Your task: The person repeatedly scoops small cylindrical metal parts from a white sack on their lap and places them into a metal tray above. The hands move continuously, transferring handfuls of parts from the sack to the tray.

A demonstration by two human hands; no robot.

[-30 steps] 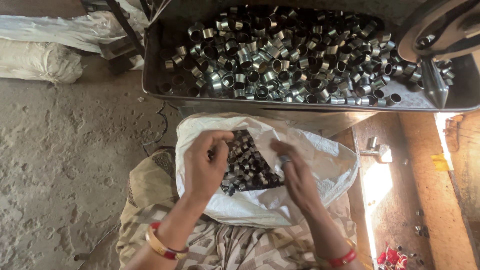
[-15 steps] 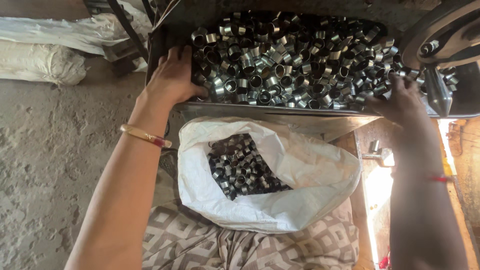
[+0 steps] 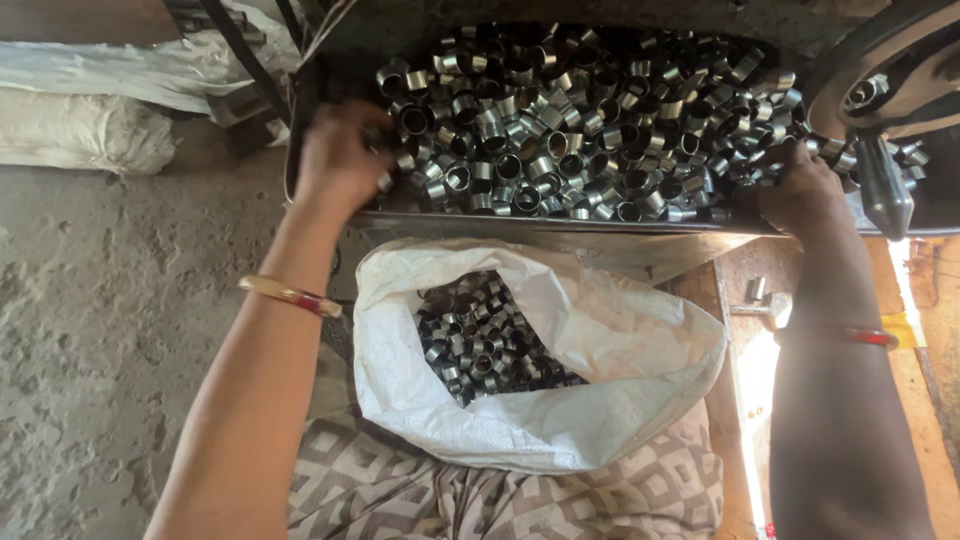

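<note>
Metal rings [image 3: 590, 130] fill the tray [image 3: 560, 232]; both hands' grip unclear, above white sack [image 3: 610, 370].

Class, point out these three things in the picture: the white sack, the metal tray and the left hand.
white sack [image 3: 620, 370], head view, on its bare right side.
metal tray [image 3: 560, 228], head view, on its near rim.
left hand [image 3: 340, 160], head view, on the back of the hand.

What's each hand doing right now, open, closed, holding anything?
Left hand: blurred, fingers curled among the metal rings; grip cannot be told.
Right hand: on the rings in the tray; grip cannot be told.
</note>
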